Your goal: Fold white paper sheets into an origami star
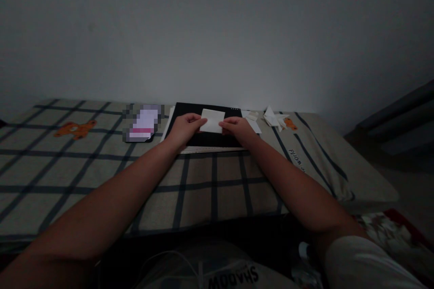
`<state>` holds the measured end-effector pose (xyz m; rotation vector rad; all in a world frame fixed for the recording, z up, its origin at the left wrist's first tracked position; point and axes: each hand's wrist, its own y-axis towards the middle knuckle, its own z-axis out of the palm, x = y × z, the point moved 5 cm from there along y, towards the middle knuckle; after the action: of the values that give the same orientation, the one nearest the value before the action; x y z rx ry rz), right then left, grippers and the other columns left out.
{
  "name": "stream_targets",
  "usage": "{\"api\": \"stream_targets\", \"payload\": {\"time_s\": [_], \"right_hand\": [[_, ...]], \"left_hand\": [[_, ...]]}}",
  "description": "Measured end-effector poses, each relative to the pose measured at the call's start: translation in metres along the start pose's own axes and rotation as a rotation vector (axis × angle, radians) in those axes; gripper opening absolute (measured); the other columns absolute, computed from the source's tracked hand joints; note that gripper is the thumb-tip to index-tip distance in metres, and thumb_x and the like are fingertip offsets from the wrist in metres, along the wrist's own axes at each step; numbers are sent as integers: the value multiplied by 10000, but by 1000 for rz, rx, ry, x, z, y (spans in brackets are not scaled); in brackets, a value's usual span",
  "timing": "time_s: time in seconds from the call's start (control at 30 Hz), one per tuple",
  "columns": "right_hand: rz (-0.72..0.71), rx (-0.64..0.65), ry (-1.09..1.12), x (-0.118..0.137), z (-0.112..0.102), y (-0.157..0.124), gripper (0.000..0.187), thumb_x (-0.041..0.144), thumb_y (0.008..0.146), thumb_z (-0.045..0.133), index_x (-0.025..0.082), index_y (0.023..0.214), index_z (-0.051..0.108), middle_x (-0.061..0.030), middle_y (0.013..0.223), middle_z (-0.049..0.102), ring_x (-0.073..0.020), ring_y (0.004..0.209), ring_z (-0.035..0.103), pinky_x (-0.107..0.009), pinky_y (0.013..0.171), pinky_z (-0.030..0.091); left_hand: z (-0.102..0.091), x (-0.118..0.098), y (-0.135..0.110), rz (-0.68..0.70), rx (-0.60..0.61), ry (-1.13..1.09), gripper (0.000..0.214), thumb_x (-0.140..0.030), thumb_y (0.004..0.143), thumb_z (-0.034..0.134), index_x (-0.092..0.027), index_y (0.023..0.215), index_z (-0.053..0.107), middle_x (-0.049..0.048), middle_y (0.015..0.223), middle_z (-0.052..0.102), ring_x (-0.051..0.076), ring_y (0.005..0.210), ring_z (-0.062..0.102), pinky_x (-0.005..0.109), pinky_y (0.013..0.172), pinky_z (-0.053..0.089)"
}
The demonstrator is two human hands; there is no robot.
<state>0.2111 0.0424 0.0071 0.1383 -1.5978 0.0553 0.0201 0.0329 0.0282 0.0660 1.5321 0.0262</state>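
A small, roughly square sheet of white paper (213, 120) is held between my two hands. My left hand (186, 127) pinches its left edge, the thumb on top and the fingers mostly behind it. On the opposite edge my right hand (238, 128) grips the paper the same way. Beneath both hands lies a flat black folder or board (213, 140), with pale sheets showing under its front and left edges. Whether the paper touches the black surface I cannot tell.
A phone (144, 122) with a lit, blurred screen lies to the left on the checked cloth (135, 174). Right of the black board are loose white paper (252, 122) and folded paper shapes (274, 118). A pale wall (210, 31) rises behind.
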Motion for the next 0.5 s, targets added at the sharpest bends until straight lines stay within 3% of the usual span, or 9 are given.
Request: {"api": "stream_targets", "payload": {"time_s": [0.13, 0.33, 0.5], "right_hand": [[-51, -11, -68, -1, -3, 2, 220, 377, 681, 801, 181, 735, 717, 7, 631, 671, -106, 571, 588, -258, 596, 519], [62, 11, 102, -2, 3, -1, 247, 334, 650, 845, 167, 790, 729, -39, 779, 733, -128, 661, 654, -288, 666, 579], [44, -23, 2, 0, 0, -1, 164, 288, 705, 814, 167, 735, 706, -15, 659, 688, -122, 590, 632, -307, 661, 567]], "left_hand": [[1, 3, 1, -10, 33, 27, 206, -303, 640, 804, -179, 686, 646, -18, 641, 606, 98, 565, 515, 238, 572, 450], [-2, 1, 3, 31, -24, 73, 242, -352, 655, 804, -175, 728, 655, 0, 680, 638, 107, 574, 526, 252, 583, 448], [0, 3, 3, -7, -3, 25, 230, -325, 650, 812, -181, 701, 641, -8, 664, 623, 104, 566, 524, 249, 574, 456]]}}
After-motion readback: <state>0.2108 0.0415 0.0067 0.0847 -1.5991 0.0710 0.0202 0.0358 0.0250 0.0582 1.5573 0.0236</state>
